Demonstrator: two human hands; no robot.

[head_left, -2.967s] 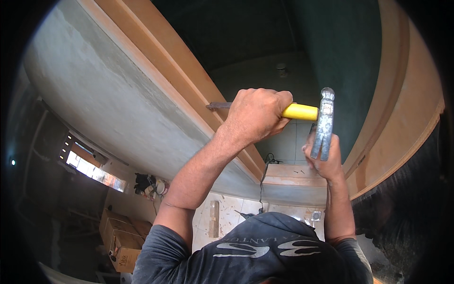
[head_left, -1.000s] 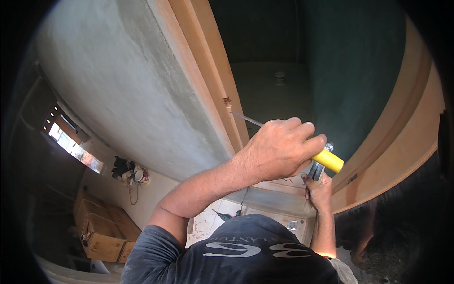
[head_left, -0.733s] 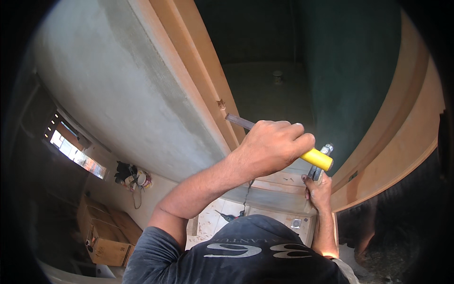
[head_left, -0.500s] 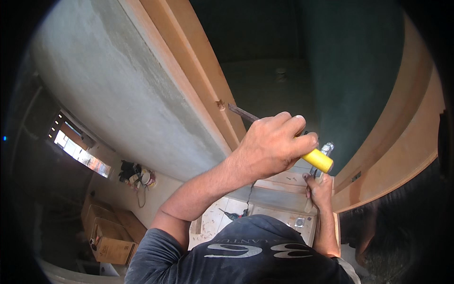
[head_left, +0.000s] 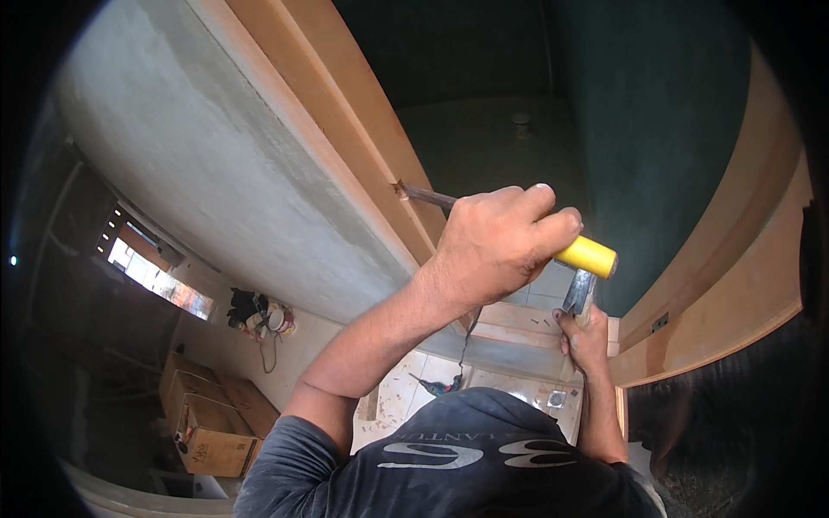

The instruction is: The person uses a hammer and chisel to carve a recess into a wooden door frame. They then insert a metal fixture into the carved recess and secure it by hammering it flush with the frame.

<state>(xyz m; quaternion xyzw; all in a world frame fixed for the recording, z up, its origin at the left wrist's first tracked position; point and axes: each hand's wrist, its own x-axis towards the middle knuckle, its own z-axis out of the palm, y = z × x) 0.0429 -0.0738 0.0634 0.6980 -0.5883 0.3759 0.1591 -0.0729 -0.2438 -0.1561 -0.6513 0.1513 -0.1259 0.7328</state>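
My left hand (head_left: pixel 509 242) is wrapped round a chisel with a yellow handle (head_left: pixel 586 256). Its dark flat blade (head_left: pixel 428 196) reaches left to a small chipped notch (head_left: pixel 399 189) in the wooden door frame (head_left: pixel 363 121), the tip at the notch. Below and right, my right hand (head_left: pixel 585 337) is closed on a hammer (head_left: pixel 580 292); its steel head is just under the chisel handle and partly hidden by it. Small loose pieces (head_left: pixel 546 322), too small to name, lie on the threshold below.
A grey plastered wall (head_left: pixel 233 173) runs along the left. The dark green room (head_left: pixel 656 173) lies beyond the opening, with a curved-looking frame (head_left: pixel 725 328) on the right. Below are cardboard boxes (head_left: pixel 220 414), a drill with a cord (head_left: pixel 436 386), a bucket (head_left: pixel 278 319) and scattered shavings on tiles.
Since half a second ago the chisel and my left hand have risen, the tip now meeting the notch. Compared with three seconds ago, the hammer head is lower, no longer level with the handle's end.
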